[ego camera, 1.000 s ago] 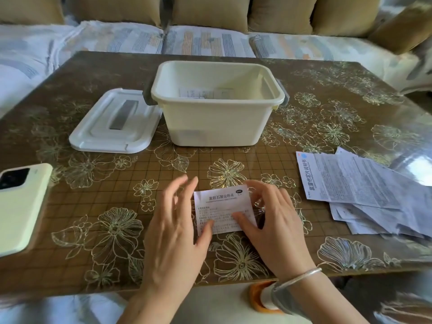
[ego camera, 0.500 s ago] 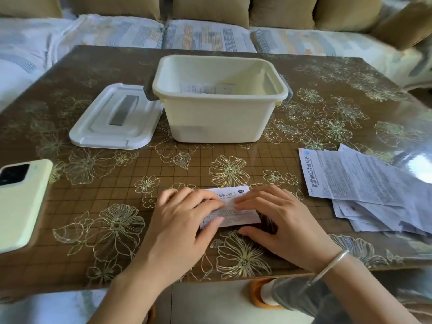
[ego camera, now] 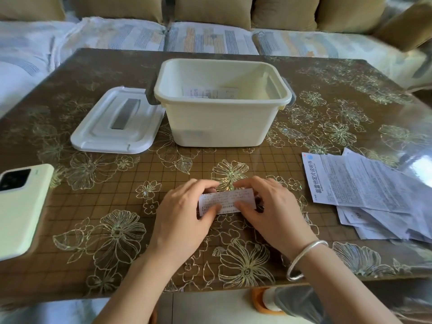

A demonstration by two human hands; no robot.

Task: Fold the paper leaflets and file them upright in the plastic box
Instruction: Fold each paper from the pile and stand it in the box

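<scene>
The left hand [ego camera: 184,209] and right hand [ego camera: 271,206] pinch a small white printed leaflet [ego camera: 228,199], folded narrow, on the brown floral table [ego camera: 98,199] before the cream plastic box [ego camera: 222,127]. Some paper [ego camera: 209,92] already sits inside; a pile of unfolded white sheets [ego camera: 364,188] waits at right.

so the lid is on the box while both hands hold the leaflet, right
No: the head view shows the lid lying on the table beside the open box. The left hand and right hand do hold the leaflet.

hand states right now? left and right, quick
left hand: pinches the folded leaflet at its left end, on the table.
right hand: pinches the folded leaflet at its right end.
</scene>
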